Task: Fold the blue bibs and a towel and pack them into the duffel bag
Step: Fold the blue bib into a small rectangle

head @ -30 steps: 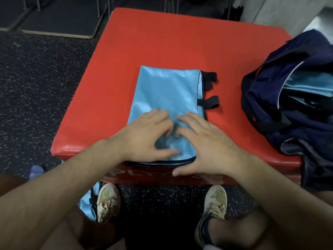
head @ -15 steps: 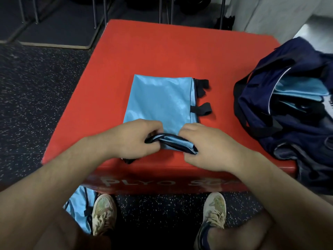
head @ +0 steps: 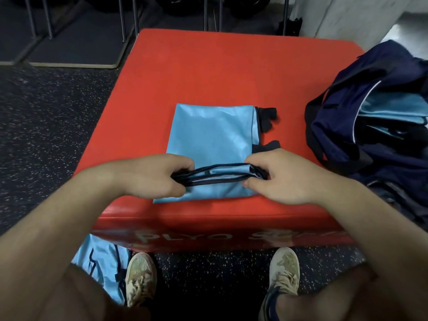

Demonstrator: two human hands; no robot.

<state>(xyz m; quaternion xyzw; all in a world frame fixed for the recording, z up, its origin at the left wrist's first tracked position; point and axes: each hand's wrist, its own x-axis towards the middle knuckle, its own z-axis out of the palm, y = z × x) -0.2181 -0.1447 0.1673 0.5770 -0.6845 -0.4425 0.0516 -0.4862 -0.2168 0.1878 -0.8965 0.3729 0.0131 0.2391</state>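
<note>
blue bib (head: 213,133) pinched by both hands, left hand (head: 157,177), right hand (head: 284,179), "plyo" on red box (head: 208,66)

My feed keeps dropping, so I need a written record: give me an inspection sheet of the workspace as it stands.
Surface: red plyo box, top bare around the bib.
Job's things: blue bib lies on the box, near edge lifted into a fold; navy duffel bag open at the box's right, light blue fabric inside; towel: nothing seen.
Clutter: another blue bib on the floor by the left shoe.
Hands: left hand and right hand each pinch an end of the lifted edge.
Cables: nothing seen.
Surroundings: speckled rubber floor, metal rack legs behind.
</note>
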